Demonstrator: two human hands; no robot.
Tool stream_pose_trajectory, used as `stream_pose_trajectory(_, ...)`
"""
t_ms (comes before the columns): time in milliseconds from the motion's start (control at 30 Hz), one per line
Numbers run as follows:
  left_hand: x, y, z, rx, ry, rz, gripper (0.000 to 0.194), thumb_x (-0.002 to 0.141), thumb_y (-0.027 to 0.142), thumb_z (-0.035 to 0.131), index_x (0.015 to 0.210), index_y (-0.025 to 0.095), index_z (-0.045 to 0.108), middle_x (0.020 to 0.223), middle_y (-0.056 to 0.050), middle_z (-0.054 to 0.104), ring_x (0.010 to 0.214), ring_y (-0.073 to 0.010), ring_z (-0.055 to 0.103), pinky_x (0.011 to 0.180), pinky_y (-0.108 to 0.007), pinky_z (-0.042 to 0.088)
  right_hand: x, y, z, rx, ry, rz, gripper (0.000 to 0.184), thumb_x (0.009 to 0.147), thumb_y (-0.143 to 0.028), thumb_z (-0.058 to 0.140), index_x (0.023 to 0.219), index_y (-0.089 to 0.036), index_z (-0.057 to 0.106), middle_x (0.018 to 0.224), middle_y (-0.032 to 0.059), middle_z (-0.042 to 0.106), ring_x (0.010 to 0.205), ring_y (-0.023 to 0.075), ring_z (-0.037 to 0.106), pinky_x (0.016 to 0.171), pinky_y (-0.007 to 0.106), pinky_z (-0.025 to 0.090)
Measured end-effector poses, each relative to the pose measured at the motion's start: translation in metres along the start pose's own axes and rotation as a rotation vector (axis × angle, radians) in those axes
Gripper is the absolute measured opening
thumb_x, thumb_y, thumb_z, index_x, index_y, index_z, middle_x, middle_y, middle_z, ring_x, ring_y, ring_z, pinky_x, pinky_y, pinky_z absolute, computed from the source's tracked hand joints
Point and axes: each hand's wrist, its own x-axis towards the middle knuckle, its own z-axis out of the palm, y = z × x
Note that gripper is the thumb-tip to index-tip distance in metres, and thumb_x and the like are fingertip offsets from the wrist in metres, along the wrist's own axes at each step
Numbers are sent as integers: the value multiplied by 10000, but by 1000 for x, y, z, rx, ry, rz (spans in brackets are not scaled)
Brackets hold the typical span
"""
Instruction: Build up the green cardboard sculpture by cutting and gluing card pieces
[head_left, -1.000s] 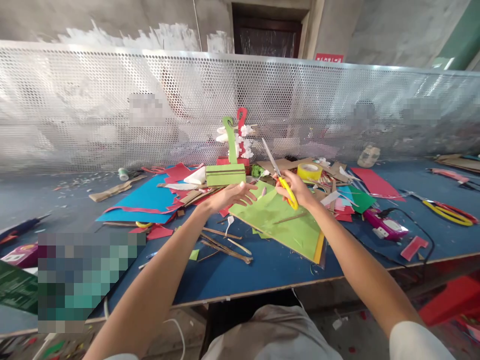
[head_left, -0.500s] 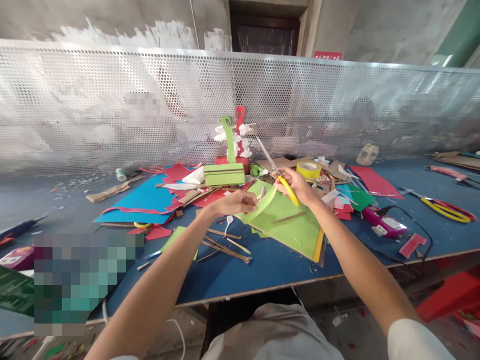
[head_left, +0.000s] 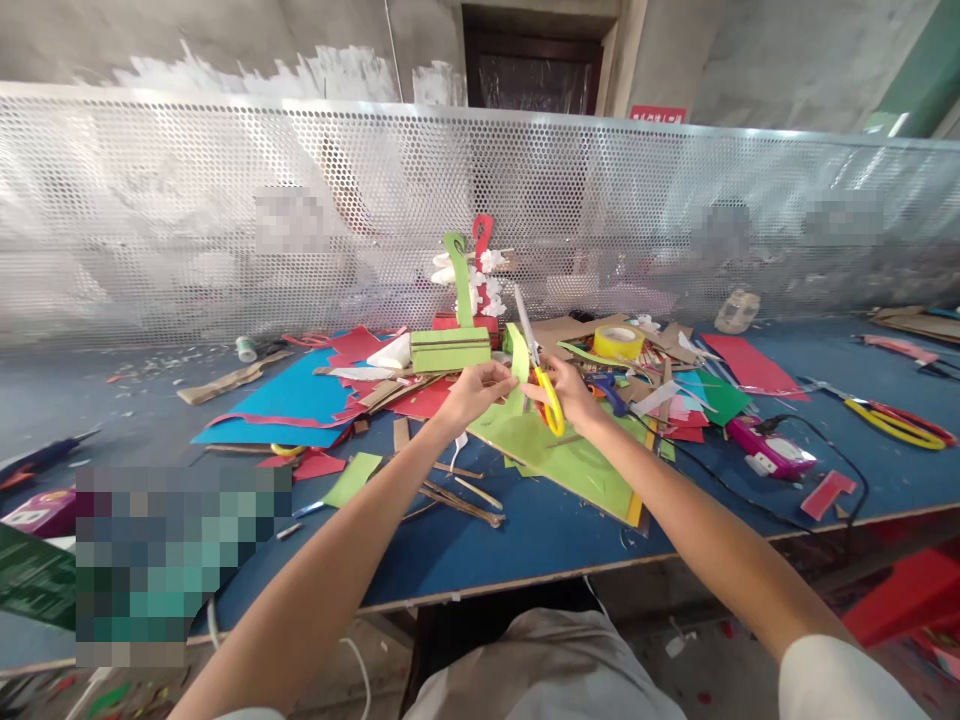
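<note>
My left hand pinches the raised edge of a light green paper sheet that lies on the blue table. My right hand grips yellow-handled scissors, blades pointing up and away, right beside the lifted green strip. The two hands are nearly touching above the sheet.
A green and red paper model stands behind the hands. A yellow tape roll, red and blue paper sheets, wooden sticks, a pink tool and a second pair of yellow scissors lie around. A perforated metal screen backs the table.
My left hand closed on the green paper and lifted its edge. My right hand brought the scissors leftward to the raised strip.
</note>
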Motion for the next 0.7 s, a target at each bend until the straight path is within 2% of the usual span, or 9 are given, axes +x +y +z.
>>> stream_pose_trajectory(100, -2, 0, 1, 1, -43, -6, 387, 745, 503, 881, 767, 182, 667, 691, 0, 631, 638, -122, 605, 628, -254, 533, -1, -2, 2, -28, 42, -20, 581, 659, -413, 889, 1123, -234, 588, 798, -42, 650, 501, 86, 563, 443, 210, 497)
stream_pose_trajectory(267, -4, 0, -3, 41, -185, -70, 361, 733, 478, 894, 783, 180, 697, 732, -43, 711, 658, -151, 653, 622, -272, 535, 2, -1, -9, -50, 85, -56, 574, 705, -461, 842, 1158, -248, 563, 807, -36, 635, 546, 111, 577, 445, 216, 485)
stream_pose_trajectory(367, -5, 0, -3, 62, -234, -80, 350, 741, 470, 882, 795, 176, 700, 775, -60, 735, 675, -163, 671, 628, -284, 542, 4, 0, -14, -87, 68, -61, 566, 705, -454, 852, 1145, -245, 566, 809, -38, 632, 529, 97, 556, 453, 213, 474)
stream_pose_trajectory(500, -4, -2, -3, 80, -267, -95, 320, 727, 432, 873, 769, 177, 685, 732, -46, 717, 645, -159, 659, 622, -286, 536, 3, -1, -12, -92, 21, -56, 562, 696, -461, 877, 1112, -237, 574, 792, -49, 606, 516, 86, 536, 453, 214, 466)
stream_pose_trajectory(567, -2, -3, -5, 78, -223, -123, 314, 707, 416, 873, 747, 176, 674, 704, -37, 703, 631, -150, 647, 620, -277, 528, 3, -2, -10, -74, 23, -51, 565, 699, -489, 880, 1097, -237, 569, 759, -62, 569, 504, 84, 511, 430, 210, 439)
stream_pose_trajectory(700, 1, -3, -14, -38, 16, -170, 306, 700, 398, 864, 735, 171, 661, 711, -32, 696, 671, -141, 663, 660, -256, 527, 5, -2, -16, -69, -14, -37, 581, 745, -597, 850, 1091, -240, 550, 727, -79, 500, 469, 74, 421, 399, 211, 371)
